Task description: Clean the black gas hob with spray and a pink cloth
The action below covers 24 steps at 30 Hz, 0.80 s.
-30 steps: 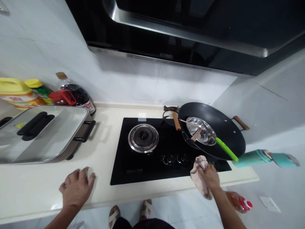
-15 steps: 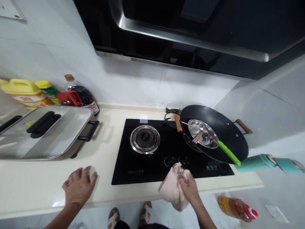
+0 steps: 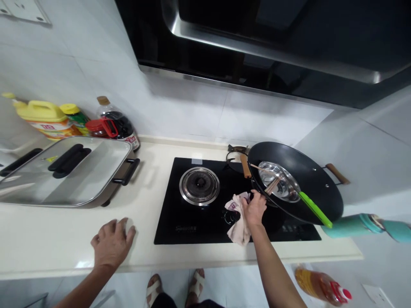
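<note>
"Pink cloth [image 3: 240, 233] lay under the right hand [image 3: 255, 208] on the black glass hob [image 3: 192, 220], most of its folds bunched to the left of the fingers. Was it gripped?"

"It looked so to me: thumb over the cloth, fingers curled at its edge, all of it pressed low."

"And the left hand [image 3: 112, 244]?"

"That one rested on the cream counter [image 3: 144, 222], fingers apart and loosely bent, nothing in them. An electric pan with a glass lid [image 3: 102, 162] stood beyond it, not touching."

"Which step did you take it for?"

"Wiping, I judged, around the control knob [image 3: 230, 217] just left of the right hand. The round burner [image 3: 199, 186] sat farther left and beyond."

"What did the next move call for?"

"A light touch past the knob, I thought, so it didn't turn. And care to the right: the black wok [image 3: 308, 173] leaned just beside that hand, holding a metal bowl [image 3: 284, 194], with a green handle [image 3: 316, 209] reaching over the rim."

"Did the fingers touch the wok?"

"I couldn't tell; they were very near it."
</note>
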Each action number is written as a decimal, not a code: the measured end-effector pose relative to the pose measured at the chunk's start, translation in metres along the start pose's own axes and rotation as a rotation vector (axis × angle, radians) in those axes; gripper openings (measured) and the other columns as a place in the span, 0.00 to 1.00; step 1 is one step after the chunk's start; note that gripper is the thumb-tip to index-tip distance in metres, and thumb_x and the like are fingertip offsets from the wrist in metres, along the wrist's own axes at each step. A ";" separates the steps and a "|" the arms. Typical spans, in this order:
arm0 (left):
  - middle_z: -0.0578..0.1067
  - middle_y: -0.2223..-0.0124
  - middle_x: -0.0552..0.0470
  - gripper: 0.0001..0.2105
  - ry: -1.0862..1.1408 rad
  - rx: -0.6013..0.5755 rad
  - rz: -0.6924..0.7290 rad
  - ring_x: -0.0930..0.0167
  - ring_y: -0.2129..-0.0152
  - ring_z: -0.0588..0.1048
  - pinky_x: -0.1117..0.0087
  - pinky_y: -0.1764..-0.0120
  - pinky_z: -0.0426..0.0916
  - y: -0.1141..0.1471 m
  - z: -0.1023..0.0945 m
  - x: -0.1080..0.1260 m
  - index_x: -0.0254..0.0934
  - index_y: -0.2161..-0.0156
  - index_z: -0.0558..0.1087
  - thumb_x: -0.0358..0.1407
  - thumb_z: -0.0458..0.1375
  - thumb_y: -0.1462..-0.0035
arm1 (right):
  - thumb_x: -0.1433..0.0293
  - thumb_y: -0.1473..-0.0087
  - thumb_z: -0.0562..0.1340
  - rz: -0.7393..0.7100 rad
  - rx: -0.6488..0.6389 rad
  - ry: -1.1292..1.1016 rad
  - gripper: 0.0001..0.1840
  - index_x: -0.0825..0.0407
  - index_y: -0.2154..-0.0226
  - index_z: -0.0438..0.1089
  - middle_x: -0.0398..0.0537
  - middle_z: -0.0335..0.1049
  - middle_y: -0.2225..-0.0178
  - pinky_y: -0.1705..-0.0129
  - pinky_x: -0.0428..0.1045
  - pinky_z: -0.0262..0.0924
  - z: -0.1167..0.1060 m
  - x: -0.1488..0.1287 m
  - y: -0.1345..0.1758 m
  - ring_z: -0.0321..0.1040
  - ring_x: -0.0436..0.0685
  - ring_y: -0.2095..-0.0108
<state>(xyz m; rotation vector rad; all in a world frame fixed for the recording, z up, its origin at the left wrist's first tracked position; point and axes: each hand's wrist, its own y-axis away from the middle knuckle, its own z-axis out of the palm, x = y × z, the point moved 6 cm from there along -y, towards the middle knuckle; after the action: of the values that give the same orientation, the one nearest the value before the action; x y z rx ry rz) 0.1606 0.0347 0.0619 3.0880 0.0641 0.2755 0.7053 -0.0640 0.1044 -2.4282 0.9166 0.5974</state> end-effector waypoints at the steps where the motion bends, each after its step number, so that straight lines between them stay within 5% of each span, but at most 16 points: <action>1: 0.66 0.35 0.31 0.27 -0.002 0.012 0.001 0.48 0.36 0.61 0.40 0.37 0.56 0.000 0.000 0.000 0.35 0.38 0.70 0.47 0.44 0.32 | 0.55 0.35 0.57 -0.026 -0.040 0.083 0.22 0.53 0.48 0.70 0.63 0.67 0.45 0.45 0.61 0.57 0.005 -0.001 -0.002 0.65 0.68 0.46; 4: 0.66 0.35 0.30 0.27 -0.009 0.029 0.009 0.47 0.36 0.61 0.40 0.37 0.56 0.001 -0.001 0.000 0.34 0.38 0.70 0.47 0.44 0.32 | 0.57 0.29 0.49 -0.121 -0.222 0.215 0.23 0.51 0.54 0.76 0.57 0.74 0.49 0.44 0.58 0.54 0.019 0.000 0.003 0.68 0.63 0.48; 11: 0.65 0.35 0.31 0.29 -0.006 -0.001 0.001 0.46 0.36 0.61 0.40 0.38 0.57 -0.001 0.001 -0.001 0.34 0.37 0.70 0.49 0.43 0.33 | 0.56 0.27 0.46 -0.241 -0.445 0.482 0.30 0.58 0.40 0.70 0.65 0.76 0.46 0.42 0.60 0.51 0.020 -0.004 0.040 0.71 0.67 0.46; 19: 0.65 0.35 0.29 0.30 0.008 -0.013 0.004 0.44 0.36 0.61 0.38 0.38 0.57 -0.003 -0.001 0.000 0.32 0.37 0.70 0.49 0.43 0.34 | 0.55 0.35 0.58 -0.214 -0.411 0.547 0.40 0.67 0.32 0.55 0.76 0.72 0.45 0.46 0.66 0.54 0.010 -0.005 0.084 0.68 0.76 0.47; 24: 0.66 0.35 0.31 0.29 -0.015 -0.013 0.001 0.46 0.35 0.61 0.40 0.37 0.57 -0.002 0.000 0.001 0.34 0.37 0.69 0.49 0.43 0.34 | 0.65 0.44 0.61 -0.236 -0.383 0.445 0.37 0.62 0.35 0.60 0.70 0.74 0.49 0.47 0.66 0.60 0.001 0.012 0.125 0.68 0.75 0.50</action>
<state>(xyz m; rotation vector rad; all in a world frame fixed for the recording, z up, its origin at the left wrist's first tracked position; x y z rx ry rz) 0.1615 0.0371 0.0617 3.0771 0.0598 0.2511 0.6268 -0.1525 0.0632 -3.0365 0.7048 0.1517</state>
